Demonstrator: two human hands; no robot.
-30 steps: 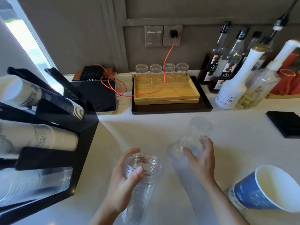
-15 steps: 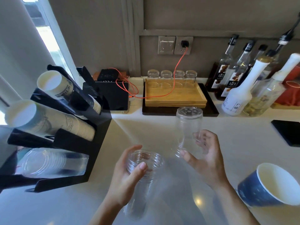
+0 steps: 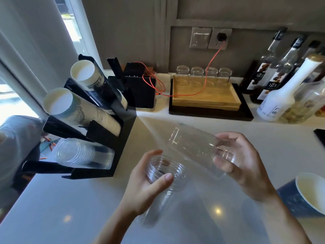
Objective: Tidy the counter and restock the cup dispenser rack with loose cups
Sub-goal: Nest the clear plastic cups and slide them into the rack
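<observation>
My left hand (image 3: 146,187) grips a stack of clear plastic cups (image 3: 165,175) held upright, mouth up, low in the middle of the view. My right hand (image 3: 242,164) holds a single clear plastic cup (image 3: 193,143) tilted on its side, its base pointing left toward the rack and just above the stack. The black cup dispenser rack (image 3: 112,143) stands at the left. It carries two slanted rows of white paper cups (image 3: 98,115) and a lower row of clear cups (image 3: 84,154). A blue paper cup (image 3: 306,196) lies at the right edge.
A wooden tray (image 3: 205,95) with several small glasses sits at the back on a black tray. An orange cable (image 3: 204,73) runs from the wall socket to a black device (image 3: 140,92). Syrup bottles (image 3: 274,95) crowd the back right. A black coaster (image 3: 321,136) lies at the right.
The right hand has tipped its single clear cup from upright to lying sideways and brought it closer to the stack in the left hand. The view has swung left toward the rack.
</observation>
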